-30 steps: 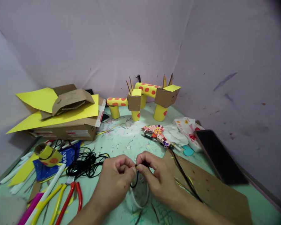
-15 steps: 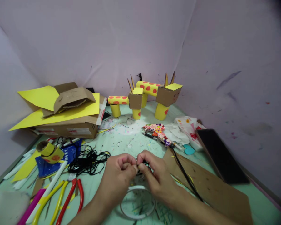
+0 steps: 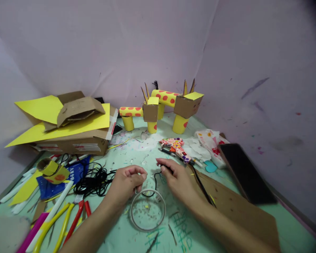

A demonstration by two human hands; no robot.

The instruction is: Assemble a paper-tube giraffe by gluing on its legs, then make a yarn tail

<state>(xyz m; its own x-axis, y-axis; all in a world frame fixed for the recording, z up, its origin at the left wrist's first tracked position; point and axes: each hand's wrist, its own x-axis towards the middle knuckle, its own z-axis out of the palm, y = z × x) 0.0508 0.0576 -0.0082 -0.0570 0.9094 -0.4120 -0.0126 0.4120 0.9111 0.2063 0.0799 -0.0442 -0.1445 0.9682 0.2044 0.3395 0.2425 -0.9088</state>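
My left hand is closed, thumb against curled fingers. A roll of clear tape hangs tilted just below these fingers, seemingly held at its upper left edge. My right hand is wrapped round a small bundle of black cord, thumb and forefinger pressed together. From this bundle one strand curves down to the tape roll and passes behind its upper rim; its end is hard to make out. A larger tangle of black cord lies left of my left hand. The two hands are apart.
Two giraffe-like cardboard animals stand at the back. Left are a cardboard box, a spotted yellow tube and pliers with yellow handles and red handles. Right are a glue gun, a phone and flat cardboard.
My hands have moved apart, the left one leftward. The tape roll has shifted up and left along with it and shows rounder. A strand of black cord now shows between the hands.
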